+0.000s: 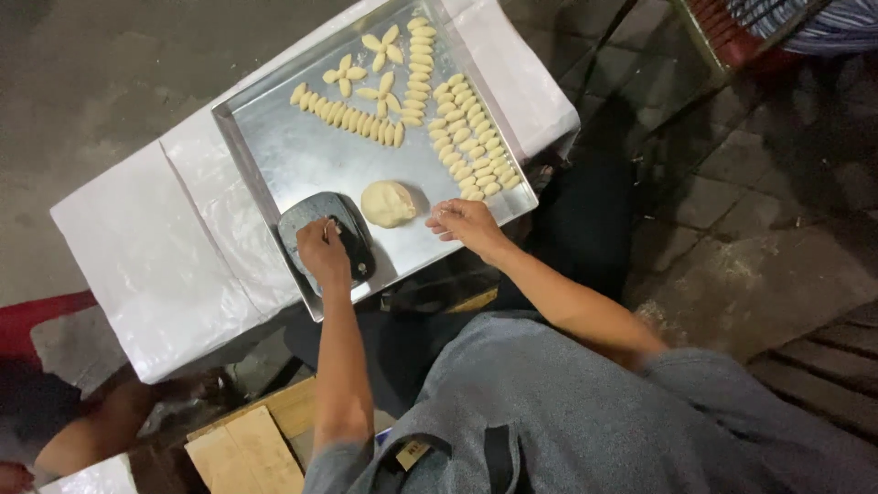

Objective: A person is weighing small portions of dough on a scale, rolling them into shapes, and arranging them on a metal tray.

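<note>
- Silver metal tray (302, 160) sits tilted across the upper middle of the frame, on a table under a white plastic sheet (155, 247).
- Pale dough pieces (468, 146), small and oval, lie in two close rows along the tray's right side; another single row (347, 114) runs across the upper left of the tray, with three little flower shapes (366, 64) above it.
- A round lump of dough (388, 203) rests near the tray's lower edge, unshaped, between the two hands.
- The left hand (322, 249) is curled shut, pressing down on a dark, flat curved tool (320, 224) in the tray's lower left corner; whether a bit of dough lies under the fingers I cannot tell.
- The right hand (465, 220) hovers just right of the lump, fingers drawn together as if pinching something small; what it holds is too small to see.
- Judging by the tray, a good part of the shaping is done: many pieces are laid out, while the lump remains to be divided and much bare metal in the tray's middle is unfilled.
</note>
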